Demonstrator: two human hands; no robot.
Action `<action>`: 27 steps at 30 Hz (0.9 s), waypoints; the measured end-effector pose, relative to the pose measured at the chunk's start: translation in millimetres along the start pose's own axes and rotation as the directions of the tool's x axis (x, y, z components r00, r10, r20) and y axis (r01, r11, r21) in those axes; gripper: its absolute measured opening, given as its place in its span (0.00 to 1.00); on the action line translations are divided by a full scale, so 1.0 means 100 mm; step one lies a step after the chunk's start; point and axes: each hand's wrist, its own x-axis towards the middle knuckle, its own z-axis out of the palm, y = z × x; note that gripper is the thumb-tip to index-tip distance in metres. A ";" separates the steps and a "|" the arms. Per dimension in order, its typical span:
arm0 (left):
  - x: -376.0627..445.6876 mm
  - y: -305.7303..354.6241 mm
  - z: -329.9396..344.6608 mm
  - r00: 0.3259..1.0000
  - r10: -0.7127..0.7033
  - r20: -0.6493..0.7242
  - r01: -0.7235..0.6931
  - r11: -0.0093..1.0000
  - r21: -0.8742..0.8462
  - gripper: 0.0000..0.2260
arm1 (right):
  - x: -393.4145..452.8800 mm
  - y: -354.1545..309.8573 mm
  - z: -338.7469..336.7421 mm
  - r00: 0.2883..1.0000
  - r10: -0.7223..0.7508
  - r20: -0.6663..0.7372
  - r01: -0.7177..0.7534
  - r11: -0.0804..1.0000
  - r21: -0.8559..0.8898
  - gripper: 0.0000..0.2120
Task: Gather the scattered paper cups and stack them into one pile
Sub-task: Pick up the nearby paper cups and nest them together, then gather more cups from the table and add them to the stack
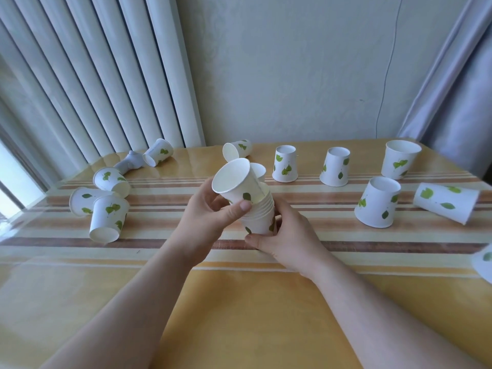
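White paper cups printed with green leaves lie scattered on a striped table (239,315). At the centre, my right hand (285,235) grips the base of a stack of several nested cups (262,214), tilted away from me. My left hand (210,217) holds a single cup (235,182), its mouth facing left, with its bottom seated in the top of the stack. Loose cups on the left include a tipped one (107,218) and two lying behind it. On the right, a cup stands upside down (378,201) and another lies on its side (446,206).
More cups stand along the back: two upside down (285,163) (335,166), one upright (400,158), two lying on their sides (158,152) (238,150). A grey-white object (129,162) lies at the back left. A cup edge (483,262) shows at the right border. Curtains and a wall close the far side.
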 end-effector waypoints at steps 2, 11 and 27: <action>-0.03 -0.09 -0.04 0.998 -0.033 0.054 0.030 0.998 0.062 0.35 | -0.01 0.01 -0.01 1.000 -0.005 -0.012 0.005 1.000 -0.005 0.34; -0.06 -0.17 -0.04 0.974 -0.145 0.177 0.067 0.920 0.386 0.24 | -0.07 -0.01 0.04 0.999 0.046 0.013 -0.044 0.992 -0.115 0.27; 0.03 -0.25 -0.13 0.970 -0.097 -0.225 0.134 0.979 0.157 0.26 | 0.83 -0.28 0.25 0.973 0.211 -0.096 -0.209 0.978 0.023 0.61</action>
